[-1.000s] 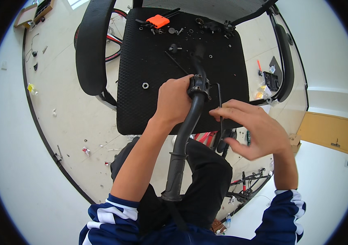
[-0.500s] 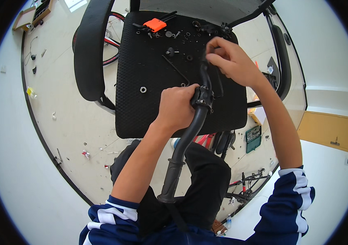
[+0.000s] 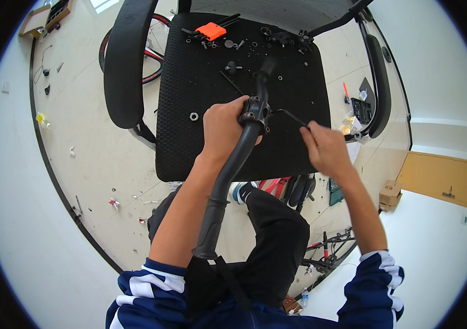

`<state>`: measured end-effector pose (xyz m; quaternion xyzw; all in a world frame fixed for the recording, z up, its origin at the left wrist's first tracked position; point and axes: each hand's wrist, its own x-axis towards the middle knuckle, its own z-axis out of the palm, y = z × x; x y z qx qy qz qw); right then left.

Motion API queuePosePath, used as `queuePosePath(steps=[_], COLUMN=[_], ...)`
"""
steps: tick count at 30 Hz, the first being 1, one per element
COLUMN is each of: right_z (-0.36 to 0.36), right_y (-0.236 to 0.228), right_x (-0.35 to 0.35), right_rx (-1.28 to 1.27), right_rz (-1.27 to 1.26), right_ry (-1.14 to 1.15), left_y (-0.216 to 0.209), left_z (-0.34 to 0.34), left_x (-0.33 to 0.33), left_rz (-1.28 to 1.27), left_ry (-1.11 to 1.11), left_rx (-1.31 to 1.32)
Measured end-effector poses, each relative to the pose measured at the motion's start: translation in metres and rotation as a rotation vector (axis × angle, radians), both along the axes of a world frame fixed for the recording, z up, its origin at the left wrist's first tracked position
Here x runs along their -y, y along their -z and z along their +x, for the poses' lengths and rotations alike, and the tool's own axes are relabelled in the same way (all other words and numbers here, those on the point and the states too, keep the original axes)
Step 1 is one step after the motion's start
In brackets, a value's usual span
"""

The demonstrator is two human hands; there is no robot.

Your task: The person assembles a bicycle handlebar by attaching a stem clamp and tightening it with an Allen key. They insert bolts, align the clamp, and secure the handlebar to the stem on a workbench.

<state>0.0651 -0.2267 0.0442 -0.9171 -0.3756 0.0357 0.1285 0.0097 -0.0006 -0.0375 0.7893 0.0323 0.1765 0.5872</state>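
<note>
A black bicycle handlebar runs from my lap up over the seat of an office chair, its ribbed grip toward me. My left hand is closed around the stem clamp at the bar's middle. To the right, my right hand pinches the long end of a black hex key. That key's short end meets the clamp's right side, where a bolt is too small to make out. A large nut and another hex key lie on the seat left of the clamp.
The black chair seat carries an orange hex-key holder, several washers and bolts, and black metal parts at its back. Armrests rise on both sides. A bicycle frame and a green case lie on the floor.
My right hand has come down from the bar's far end to the right of the clamp, with the hex key now against it. The handlebar and left hand have shifted slightly left.
</note>
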Motion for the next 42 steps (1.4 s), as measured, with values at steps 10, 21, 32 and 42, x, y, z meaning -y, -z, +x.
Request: queuePosePath(steps=[10,21,32,42], right_z=[-0.038,0.036,0.098,0.105], right_y=[-0.034,-0.055,-0.022,-0.076], right_x=[-0.032,-0.155,-0.101,-0.064], right_rx=[0.431,0.017,0.04,0.407], right_rz=[0.011,-0.195,0.025,-0.123], right_ry=[-0.39,-0.649,-0.334,-0.614], left_y=[0.003,0.01,0.0,-0.012], left_z=[-0.001,-0.009,-0.007,-0.002], left_x=[0.011,0.017,0.019,-0.01], left_rz=[-0.048,0.141,0.053,-0.23], left_ry=[-0.032,0.036,0.156,0.096], left_rx=[-0.041,0.188,0.007,-0.058])
